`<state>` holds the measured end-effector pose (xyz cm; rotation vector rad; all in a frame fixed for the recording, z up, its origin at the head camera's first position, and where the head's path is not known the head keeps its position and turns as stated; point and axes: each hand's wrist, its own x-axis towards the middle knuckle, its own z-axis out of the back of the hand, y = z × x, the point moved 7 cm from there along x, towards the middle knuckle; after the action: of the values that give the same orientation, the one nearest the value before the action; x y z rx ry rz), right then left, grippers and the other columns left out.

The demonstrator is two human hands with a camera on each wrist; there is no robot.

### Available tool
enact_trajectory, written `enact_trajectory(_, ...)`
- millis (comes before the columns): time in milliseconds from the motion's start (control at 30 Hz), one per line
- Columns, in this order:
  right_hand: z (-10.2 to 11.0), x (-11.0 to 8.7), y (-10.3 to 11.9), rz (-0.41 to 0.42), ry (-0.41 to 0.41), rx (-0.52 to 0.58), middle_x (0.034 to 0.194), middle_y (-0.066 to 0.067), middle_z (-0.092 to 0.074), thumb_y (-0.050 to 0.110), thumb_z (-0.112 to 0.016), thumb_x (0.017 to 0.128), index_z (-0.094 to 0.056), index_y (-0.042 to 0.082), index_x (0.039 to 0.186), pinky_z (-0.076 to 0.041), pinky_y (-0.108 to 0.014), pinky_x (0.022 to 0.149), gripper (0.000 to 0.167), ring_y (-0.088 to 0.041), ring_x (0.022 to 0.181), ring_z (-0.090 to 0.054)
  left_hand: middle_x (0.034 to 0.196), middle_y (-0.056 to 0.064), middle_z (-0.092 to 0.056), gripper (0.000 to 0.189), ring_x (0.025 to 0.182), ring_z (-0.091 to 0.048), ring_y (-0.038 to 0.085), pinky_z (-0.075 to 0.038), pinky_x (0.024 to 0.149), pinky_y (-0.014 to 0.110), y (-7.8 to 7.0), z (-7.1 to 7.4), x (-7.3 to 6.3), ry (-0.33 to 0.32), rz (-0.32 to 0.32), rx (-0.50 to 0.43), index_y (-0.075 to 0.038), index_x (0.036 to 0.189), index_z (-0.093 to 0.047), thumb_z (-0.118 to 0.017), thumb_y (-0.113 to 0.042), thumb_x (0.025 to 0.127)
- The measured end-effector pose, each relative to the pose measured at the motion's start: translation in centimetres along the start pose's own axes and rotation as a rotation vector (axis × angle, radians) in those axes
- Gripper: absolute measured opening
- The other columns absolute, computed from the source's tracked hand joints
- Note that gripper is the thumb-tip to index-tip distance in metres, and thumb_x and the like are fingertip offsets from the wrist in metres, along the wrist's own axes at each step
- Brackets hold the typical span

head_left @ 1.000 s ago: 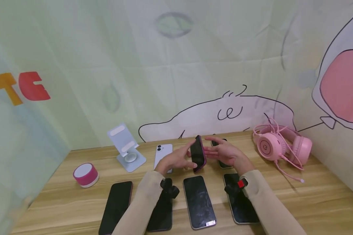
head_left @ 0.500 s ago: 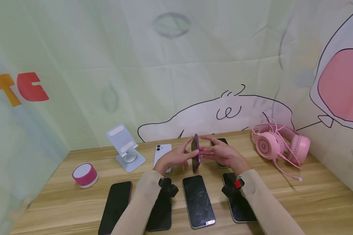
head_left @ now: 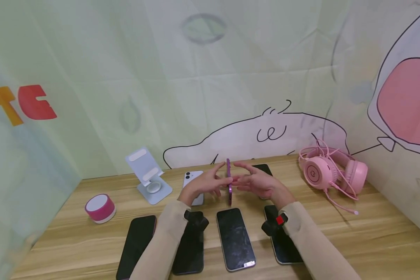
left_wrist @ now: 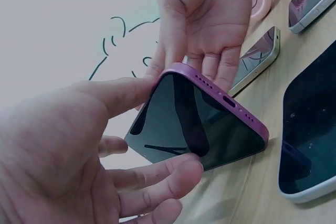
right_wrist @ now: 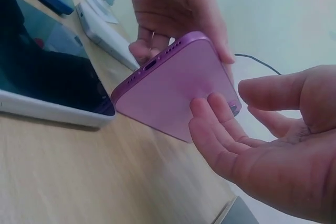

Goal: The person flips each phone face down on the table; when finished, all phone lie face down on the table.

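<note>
Between my two hands a smartphone with a purple-pink frame (head_left: pixel 229 186) is held on edge over the table, seen edge-on in the head view. My left hand (head_left: pixel 204 184) grips it from the screen side; in the left wrist view its thumb lies at one long edge and its fingers across the dark screen (left_wrist: pixel 178 124). My right hand (head_left: pixel 260 182) touches the plain pink back (right_wrist: pixel 163 90) with loosely bent fingers, its thumb apart from the phone. Behind the left hand lies a pale lilac phone (head_left: pixel 190 177); beyond the right lies a dark-screened phone (head_left: pixel 264 168).
Several black-screened phones lie in a front row, including one (head_left: pixel 236 239) below the hands and another (head_left: pixel 136 247) at the left. A light blue folding stand (head_left: pixel 144 165), a pink-and-white round container (head_left: pixel 100 210) and pink headphones (head_left: pixel 320 173) stand around them. A printed curtain (head_left: pixel 126 77) backs the table (head_left: pixel 73 245).
The phone has turned from showing its screen at an angle to standing edge-on, and shifted slightly left. Both hands moved with it; the other phones lie as before.
</note>
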<state>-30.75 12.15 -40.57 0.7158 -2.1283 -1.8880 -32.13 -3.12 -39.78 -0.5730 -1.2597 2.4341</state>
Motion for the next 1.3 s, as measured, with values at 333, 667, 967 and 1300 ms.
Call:
enact_trajectory(333,0.5,-0.1,-1.0,-0.088,-0.048,-0.038,0.15,-0.031,-0.038,-0.004,-0.042,0.103,-0.026,0.008,0.157,-0.037,-0.048,0.11,0.057,-0.041,0.132,-0.049,0.105,0.013,-0.073,0.074,0.077,-0.07,0.027,-0.055,0.076,0.038,0.1,0.6,-0.3,0.027,-0.011,0.005,-0.016,0.159,-0.021,-0.061,-0.036,0.1)
enact_trajectory(667,0.6,-0.2,-1.4,-0.125,-0.035,-0.072,0.149,-0.029,-0.04,-0.002,-0.044,0.102,-0.03,0.011,0.156,-0.04,-0.048,0.108,0.057,-0.038,0.127,-0.055,0.094,0.01,-0.074,0.071,0.075,-0.07,0.03,-0.054,0.076,0.039,-0.2,1.4,-0.5,0.029,-0.053,0.027,-0.007,0.157,-0.027,-0.063,-0.028,0.1)
enact_trajectory(967,0.5,-0.1,-1.6,-0.123,-0.022,-0.081,0.149,-0.029,-0.041,-0.003,-0.044,0.102,-0.028,0.008,0.156,-0.04,-0.048,0.108,0.058,-0.036,0.127,-0.055,0.091,0.012,-0.074,0.069,0.073,-0.069,0.031,-0.054,0.08,0.041,-0.3,1.5,-0.6,0.033,-0.046,0.012,-0.005,0.156,-0.029,-0.064,-0.024,0.099)
enact_trajectory(1300,0.7,-0.1,-1.7,-0.132,-0.032,-0.086,0.149,-0.028,-0.042,-0.002,-0.044,0.103,-0.031,0.01,0.156,-0.04,-0.047,0.108,0.056,-0.036,0.127,-0.055,0.091,0.014,-0.074,0.068,0.072,-0.069,0.029,-0.053,0.073,0.038,-0.5,1.7,-0.7,0.035,-0.05,0.013,-0.002,0.156,-0.028,-0.062,-0.021,0.1)
